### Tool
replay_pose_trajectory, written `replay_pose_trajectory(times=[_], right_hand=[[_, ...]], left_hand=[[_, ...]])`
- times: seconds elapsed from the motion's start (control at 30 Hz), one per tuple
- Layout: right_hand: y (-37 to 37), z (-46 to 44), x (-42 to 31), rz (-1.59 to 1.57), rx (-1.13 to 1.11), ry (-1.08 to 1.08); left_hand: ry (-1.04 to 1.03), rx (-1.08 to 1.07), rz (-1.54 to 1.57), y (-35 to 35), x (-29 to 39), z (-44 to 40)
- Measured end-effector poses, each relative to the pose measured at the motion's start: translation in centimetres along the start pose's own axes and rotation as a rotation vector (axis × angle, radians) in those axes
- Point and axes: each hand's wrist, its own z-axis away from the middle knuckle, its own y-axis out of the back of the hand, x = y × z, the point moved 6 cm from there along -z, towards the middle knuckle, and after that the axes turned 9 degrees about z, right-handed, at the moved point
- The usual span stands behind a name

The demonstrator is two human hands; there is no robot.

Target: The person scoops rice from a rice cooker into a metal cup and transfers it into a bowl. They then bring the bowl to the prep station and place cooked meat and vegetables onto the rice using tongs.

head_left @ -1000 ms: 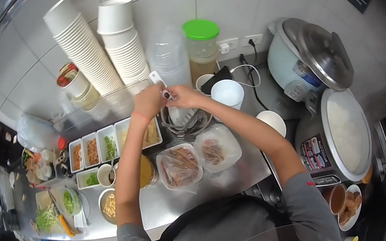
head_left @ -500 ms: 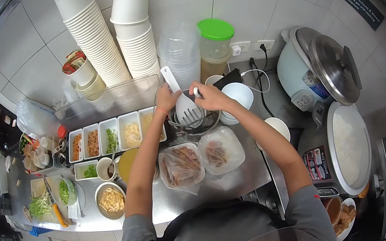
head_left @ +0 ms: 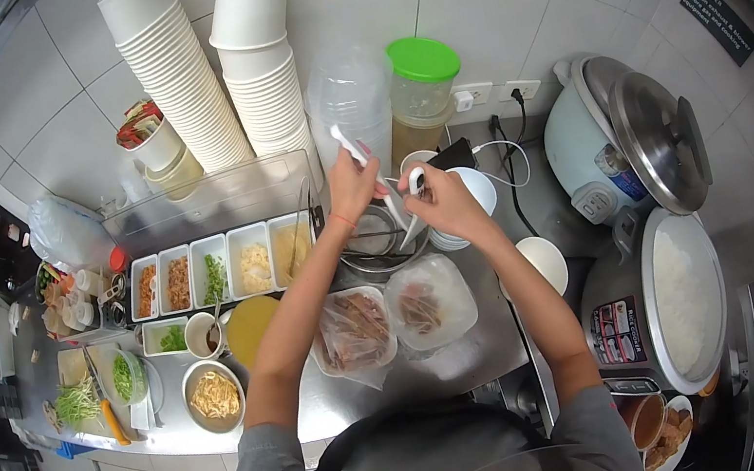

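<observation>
Both closed! Left grip [head_left: 357,184] wrapped a long, smooth white utensil [head_left: 346,142]; right grip [head_left: 447,205] clenched a rounded white handle [head_left: 415,177] over shiny metalware [head_left: 376,264].

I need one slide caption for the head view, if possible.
Left hand and right hand grip white-handled utensils over a bowl on a crowded metal counter.

The left hand [head_left: 356,189] grips a white utensil [head_left: 349,143]; the right hand [head_left: 448,207] grips a white handle [head_left: 416,180], both above a metal bowl [head_left: 392,265]. Nearer the body, two tubs [head_left: 451,295] stand side by side on the table [head_left: 447,362]. A row of food trays [head_left: 258,288] lies to the left, cup stacks [head_left: 180,84] behind. To the right, rice [head_left: 687,290] fills an open cooker [head_left: 617,332].
</observation>
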Motion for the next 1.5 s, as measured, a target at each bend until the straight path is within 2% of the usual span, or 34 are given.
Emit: replay_pose_trajectory(times=[0.03,0.13,0.27,0.37,0.47,0.57,0.67,0.77,0.97,1.07,1.17,1.27,1.37,1.47,1.5], right_hand=[[0.2,0.1,-0.4,0.012,0.002,0.018],[0.2,0.4,-0.8,0.024,0.006,0.081],[-0.8,0.7,0.1,-0.031,-0.012,0.11],[-1.6,0.5,0.1,-0.026,-0.025,0.066],[-2.9,0.0,0.5,0.055,0.035,0.058],[-3.2,-0.3,0.7,0.133,0.076,0.063],[-3.3,-0.1,0.4,0.186,0.152,0.155],[-3.1,0.0,0.7,0.181,0.146,0.151],[-2.1,0.4,0.9,0.16,0.106,0.132],[-1.9,0.7,0.5,0.154,0.131,0.185],[-2.0,1.0,0.5,0.177,0.134,0.205],[-1.7,1.8,0.2,0.147,0.051,0.125],[-0.5,3.0,-0.1,0.102,0.175,0.236],[0.1,4.9,-0.8,0.02,0.395,0.298],[-0.7,5.4,-0.5,0.002,0.317,0.305]], left_hand=[[0.01,-0.001,0.034,-0.6,-0.1,0.5],[-0.01,-0.027,-0.205,-1.3,-2.4,0.2],[-0.079,-0.342,-0.418,-0.6,-6.4,-2.3],[-0.146,-0.411,-1.053,-0.7,-5.5,-3.3],[-0.221,-0.161,-1.23,-1.4,-1.8,-2.9],[-0.099,-0.422,-1.506,-2.3,-4.8,-2.9],[0.282,-0.732,-1.503,-1.4,-7.0,-1.4],[0.421,-0.718,-1.501,-0.3,-11.5,-2.8],[0.024,-0.566,-1.588,-1.6,-7.1,-1.6],[-0.301,-0.608,-1.553,-1.3,-7.5,-0.8],[-0.459,-0.557,-1.346,-0.8,-7.3,0.3],[-0.556,-0.432,-1.305,-0.6,-4.7,1.5],[-0.616,-0.415,-1.253,-0.7,-2.3,3.3],[-0.86,-0.461,-1.249,-0.1,-1.4,4.9],[-0.885,-0.485,-1.209,0.1,-1.3,5.3]])
